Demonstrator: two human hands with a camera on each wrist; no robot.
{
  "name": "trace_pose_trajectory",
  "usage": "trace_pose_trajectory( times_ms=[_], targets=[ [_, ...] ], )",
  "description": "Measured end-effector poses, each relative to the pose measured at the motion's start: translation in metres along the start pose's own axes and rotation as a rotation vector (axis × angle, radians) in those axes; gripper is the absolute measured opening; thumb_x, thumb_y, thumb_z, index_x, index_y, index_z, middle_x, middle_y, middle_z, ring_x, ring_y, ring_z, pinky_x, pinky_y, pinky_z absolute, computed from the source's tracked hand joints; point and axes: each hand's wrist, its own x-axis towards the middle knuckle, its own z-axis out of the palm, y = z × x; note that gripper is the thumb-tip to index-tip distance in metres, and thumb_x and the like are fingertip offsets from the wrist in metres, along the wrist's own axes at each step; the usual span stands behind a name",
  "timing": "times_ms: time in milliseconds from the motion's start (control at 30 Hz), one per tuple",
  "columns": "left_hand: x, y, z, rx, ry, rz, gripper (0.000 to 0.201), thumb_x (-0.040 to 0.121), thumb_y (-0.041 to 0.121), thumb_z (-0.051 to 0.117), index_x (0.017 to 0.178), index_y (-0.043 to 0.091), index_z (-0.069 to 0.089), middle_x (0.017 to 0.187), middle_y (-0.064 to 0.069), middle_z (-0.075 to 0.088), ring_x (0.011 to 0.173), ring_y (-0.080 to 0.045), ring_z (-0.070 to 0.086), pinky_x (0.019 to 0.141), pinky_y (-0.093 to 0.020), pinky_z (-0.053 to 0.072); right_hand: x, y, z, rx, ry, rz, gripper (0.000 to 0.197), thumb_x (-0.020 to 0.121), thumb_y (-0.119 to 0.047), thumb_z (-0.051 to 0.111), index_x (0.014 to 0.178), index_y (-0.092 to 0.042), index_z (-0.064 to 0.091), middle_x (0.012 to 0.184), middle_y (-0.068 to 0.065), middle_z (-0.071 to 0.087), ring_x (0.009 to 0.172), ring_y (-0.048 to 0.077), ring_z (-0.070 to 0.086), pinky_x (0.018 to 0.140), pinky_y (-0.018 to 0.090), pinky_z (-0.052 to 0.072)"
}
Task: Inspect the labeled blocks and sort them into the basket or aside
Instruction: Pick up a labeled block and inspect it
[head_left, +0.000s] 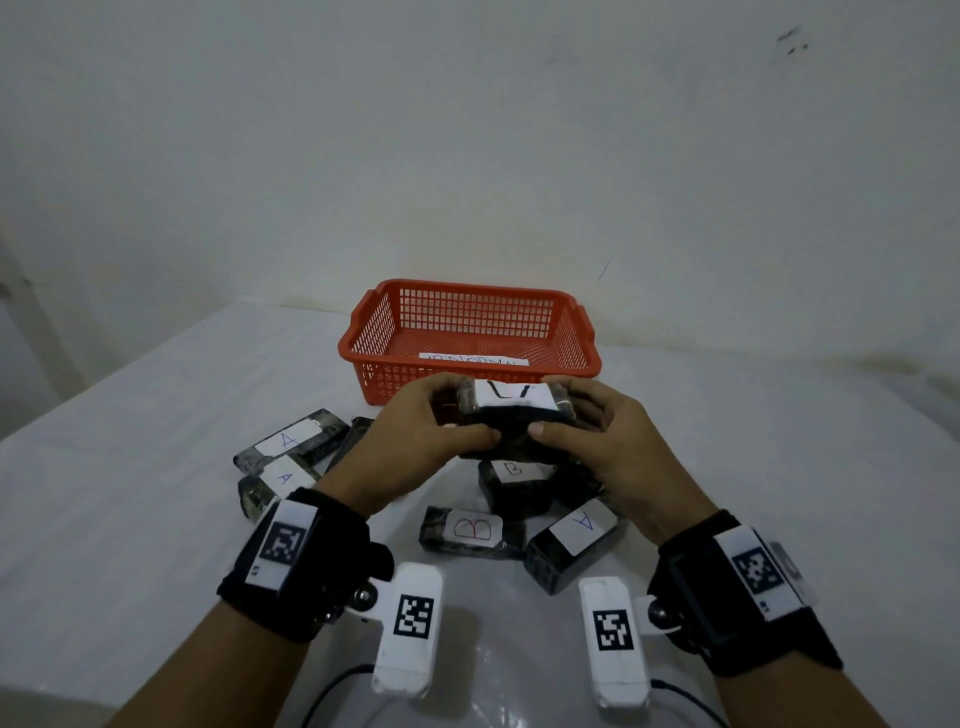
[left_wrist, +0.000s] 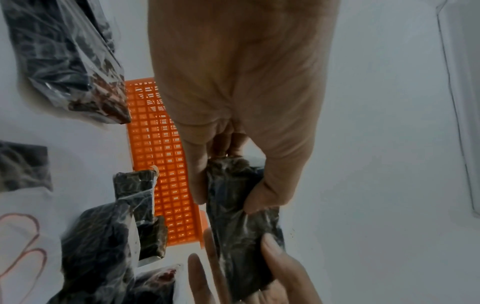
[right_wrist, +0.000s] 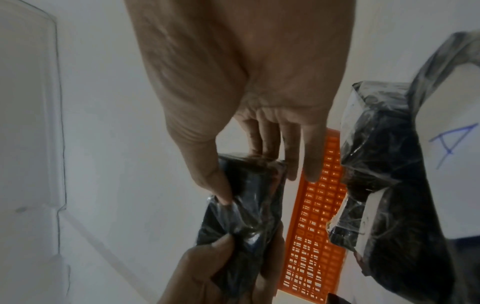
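Note:
Both hands hold one dark plastic-wrapped block (head_left: 514, 415) up above the table, just in front of the orange basket (head_left: 384, 332). Its white label (head_left: 511, 393) faces up with a dark mark I cannot read. My left hand (head_left: 441, 421) grips the block's left end and my right hand (head_left: 576, 421) grips its right end, thumbs on the near side. The left wrist view shows the held block (left_wrist: 241, 222) pinched between thumb and fingers, and the right wrist view shows the block (right_wrist: 246, 205) held the same way.
Several wrapped blocks lie on the white table under the hands: two labelled A (head_left: 288, 441) at left, two labelled B (head_left: 470, 530) in the middle, one labelled A (head_left: 579, 525) at right. The basket holds only a paper label (head_left: 472, 360). A white wall stands behind.

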Motion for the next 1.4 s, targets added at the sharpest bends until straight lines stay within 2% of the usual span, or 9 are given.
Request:
trace_pose_trajectory(
  times_ms=[100,233,400,500,600,967,1167,1300,1400],
  targets=[
    [0.0,-0.002,-0.001,-0.011,0.006,0.031,0.046,0.078,0.007,0.083,0.116,0.021,0.063,0.119,0.012,0.071,0.111,0.003,0.066,0.084,-0.016,0.055,0.0,-0.006,0.002,0.051,-0.068,0.105,0.053,0.081,-0.035,0.08,0.13,-0.021,0.067,0.124,0.001,0.076,0.113,0.02,0.073,0.095,0.04,0.061],
    [-0.006,-0.001,0.002,-0.087,-0.074,0.029,0.058,0.077,0.0,0.083,0.124,0.02,0.056,0.123,0.01,0.068,0.111,0.004,0.066,0.079,-0.014,0.056,0.001,-0.008,0.004,0.09,-0.007,0.16,0.029,0.095,-0.029,0.07,0.118,-0.012,0.073,0.113,0.006,0.08,0.104,0.025,0.077,0.094,0.045,0.062],
    [-0.005,-0.001,0.007,-0.153,-0.068,-0.103,0.055,0.079,0.039,0.081,0.129,0.027,0.058,0.121,0.005,0.07,0.107,-0.013,0.072,0.089,-0.036,0.062,-0.001,-0.003,0.005,0.053,0.06,0.111,0.03,0.09,-0.016,0.078,0.119,-0.01,0.073,0.108,0.006,0.081,0.1,0.028,0.079,0.094,0.046,0.061],
    [-0.003,-0.001,0.008,-0.064,0.052,-0.085,0.031,0.091,0.018,0.073,0.121,0.02,0.065,0.105,-0.002,0.076,0.093,-0.012,0.076,0.076,-0.021,0.062,-0.001,-0.001,0.007,0.056,0.05,0.113,0.034,0.085,-0.017,0.082,0.117,-0.012,0.074,0.108,0.007,0.081,0.099,0.028,0.079,0.098,0.051,0.059],
    [-0.003,-0.002,0.008,-0.062,0.077,-0.034,0.032,0.089,0.009,0.074,0.119,0.017,0.068,0.101,0.003,0.077,0.089,-0.003,0.075,0.071,-0.01,0.056,-0.004,-0.001,0.01,0.018,-0.027,0.122,0.033,0.083,-0.018,0.084,0.115,-0.012,0.076,0.107,0.007,0.081,0.1,0.028,0.079,0.1,0.05,0.058],
    [-0.006,0.001,0.003,-0.111,-0.011,-0.072,0.03,0.088,0.012,0.076,0.117,0.015,0.07,0.106,-0.002,0.079,0.097,-0.014,0.077,0.085,-0.026,0.061,-0.007,-0.003,0.006,0.044,0.024,0.11,0.028,0.09,-0.014,0.077,0.118,-0.012,0.073,0.108,0.009,0.081,0.1,0.032,0.078,0.099,0.056,0.058],
    [-0.002,0.001,0.001,0.013,-0.027,-0.098,0.032,0.08,0.009,0.081,0.11,0.016,0.071,0.101,-0.003,0.078,0.094,-0.024,0.076,0.084,-0.036,0.062,-0.01,-0.015,0.005,-0.018,0.044,-0.002,0.034,0.084,-0.011,0.082,0.116,-0.017,0.073,0.104,0.006,0.081,0.093,0.026,0.08,0.089,0.045,0.063],
    [0.0,0.001,-0.002,0.029,0.007,-0.115,0.036,0.075,0.009,0.085,0.106,0.018,0.071,0.107,0.001,0.075,0.09,-0.018,0.076,0.079,-0.026,0.06,-0.008,-0.024,0.002,0.019,0.027,-0.04,0.029,0.086,-0.028,0.077,0.111,-0.013,0.074,0.105,0.008,0.08,0.097,0.024,0.077,0.087,0.037,0.06],
    [-0.002,-0.001,-0.003,-0.053,0.025,-0.114,0.036,0.074,0.011,0.087,0.106,0.017,0.071,0.109,0.0,0.075,0.098,-0.017,0.075,0.086,-0.029,0.06,-0.006,-0.023,-0.002,0.068,0.026,0.001,0.023,0.098,-0.022,0.064,0.112,-0.008,0.075,0.109,0.012,0.078,0.101,0.028,0.072,0.092,0.039,0.057]
  ],
)
